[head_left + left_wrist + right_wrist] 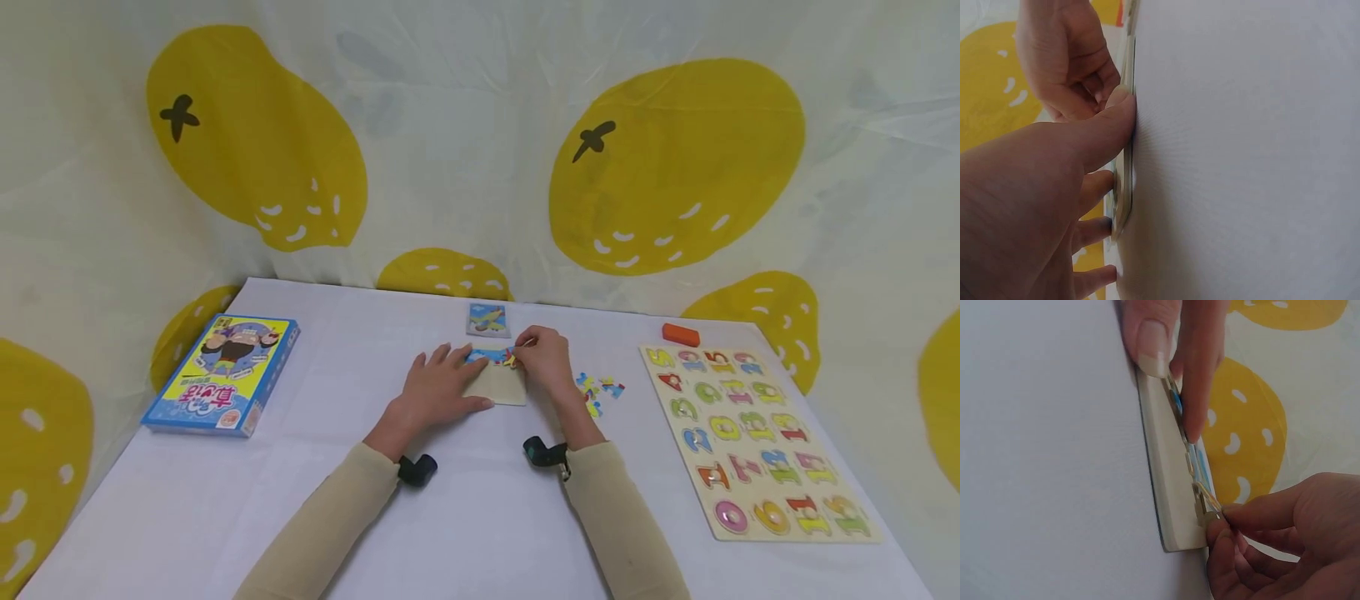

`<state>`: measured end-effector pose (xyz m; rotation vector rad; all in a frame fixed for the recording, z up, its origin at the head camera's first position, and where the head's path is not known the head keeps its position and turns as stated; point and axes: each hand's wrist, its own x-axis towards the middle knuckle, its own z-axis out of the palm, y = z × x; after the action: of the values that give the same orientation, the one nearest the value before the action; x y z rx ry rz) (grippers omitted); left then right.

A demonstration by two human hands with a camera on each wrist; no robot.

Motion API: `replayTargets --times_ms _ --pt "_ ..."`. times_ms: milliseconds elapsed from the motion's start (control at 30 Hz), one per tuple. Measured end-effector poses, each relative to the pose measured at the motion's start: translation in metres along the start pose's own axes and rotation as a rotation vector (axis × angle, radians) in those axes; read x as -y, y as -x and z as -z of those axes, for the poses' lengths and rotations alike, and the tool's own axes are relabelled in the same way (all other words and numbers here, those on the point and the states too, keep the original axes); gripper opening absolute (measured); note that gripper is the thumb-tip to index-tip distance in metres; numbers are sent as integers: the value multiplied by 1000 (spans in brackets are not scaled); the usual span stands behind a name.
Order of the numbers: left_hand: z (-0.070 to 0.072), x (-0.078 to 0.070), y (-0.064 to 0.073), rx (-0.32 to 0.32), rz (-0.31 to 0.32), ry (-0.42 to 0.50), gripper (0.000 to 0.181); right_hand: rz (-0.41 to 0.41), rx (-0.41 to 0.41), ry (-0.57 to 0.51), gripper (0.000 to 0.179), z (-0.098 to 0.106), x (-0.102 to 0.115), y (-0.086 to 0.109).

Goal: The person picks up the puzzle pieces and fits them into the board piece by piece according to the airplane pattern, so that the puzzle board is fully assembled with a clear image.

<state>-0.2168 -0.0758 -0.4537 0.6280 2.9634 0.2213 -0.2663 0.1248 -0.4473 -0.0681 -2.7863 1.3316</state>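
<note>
A small pale puzzle board lies on the white table between both hands. Blue jigsaw pieces line its far edge. My left hand rests over the board's left side with fingers spread, the thumb at the near edge and a fingertip on the blue pieces. At the far right corner, my right hand pinches a small jigsaw piece between thumb and index finger. That piece is tilted against the board, partly hidden by the fingertips. Loose jigsaw pieces lie to the right of the right wrist.
Behind the board lies a small picture of an airplane. A blue and yellow box stands at the left. On the right are a wooden number board and an orange block. A lemon-print curtain hangs behind the table.
</note>
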Motion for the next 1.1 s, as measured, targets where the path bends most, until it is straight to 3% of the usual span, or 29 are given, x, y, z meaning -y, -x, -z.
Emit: replayTargets --times_ms 500,800,933,1100 --pt "6 -1 2 -22 -12 -3 77 6 -17 140 7 -4 10 4" --pt "6 -3 2 -12 -9 -9 77 58 19 180 7 -8 5 2" --pt "5 -3 2 -9 -5 -7 77 115 38 171 7 -6 0 1" --pt "3 -3 3 -2 -4 -8 76 242 97 197 14 0 -7 1"
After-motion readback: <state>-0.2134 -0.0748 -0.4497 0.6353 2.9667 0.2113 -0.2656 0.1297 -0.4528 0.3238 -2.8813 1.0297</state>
